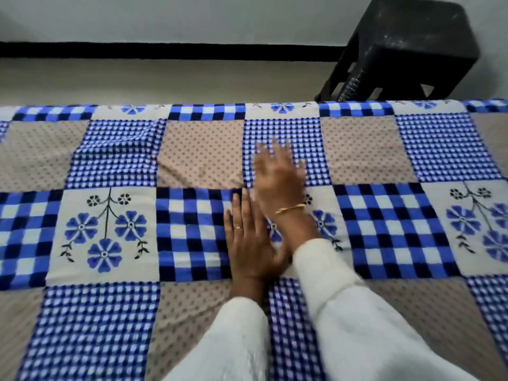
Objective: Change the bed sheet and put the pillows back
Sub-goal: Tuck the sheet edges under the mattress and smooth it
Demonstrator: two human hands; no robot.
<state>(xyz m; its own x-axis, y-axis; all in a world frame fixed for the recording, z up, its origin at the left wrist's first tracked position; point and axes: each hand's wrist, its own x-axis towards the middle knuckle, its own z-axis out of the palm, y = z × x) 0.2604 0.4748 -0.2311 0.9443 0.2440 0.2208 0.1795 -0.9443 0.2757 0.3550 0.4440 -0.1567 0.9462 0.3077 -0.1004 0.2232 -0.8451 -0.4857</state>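
Left hand [248, 243], head view: lies flat on the bed sheet [110, 325], palm down, fingers straight and close together, ring on one finger; holds nothing, presses the cloth near the middle of the bed [412, 320]
Right hand [279, 177], head view: reaches further across, just beyond the left hand, its wrist crossing close over the left fingertips; fingers spread and blurred, so whether the palm touches the cloth cannot be told; holds nothing; gold bangle [290, 209] at the wrist
Sleeves [343, 312]: pale, long, both forearms entering from the near edge
Bed sheet: patchwork print of blue checks, dotted beige squares and blue flower panels; spread over the whole visible bed, its far edge folded over the far side; shallow creases left of the hands, in the gingham and dotted squares [176, 160]
Pillows: none in view
Stool [406, 48]: dark plastic, on the floor [165, 78] beyond the far edge, right of centre, apart from the bed
Wall [192, 15]: pale, with a dark skirting band

Step in hand, as judged: sheet already laid; smoothing of its surface under way
Next move, as judged: flat palms swept outward toward the creases at left, light even pressure so the cloth does not drag off the far edge; afterwards the pillows must be found and set at the head
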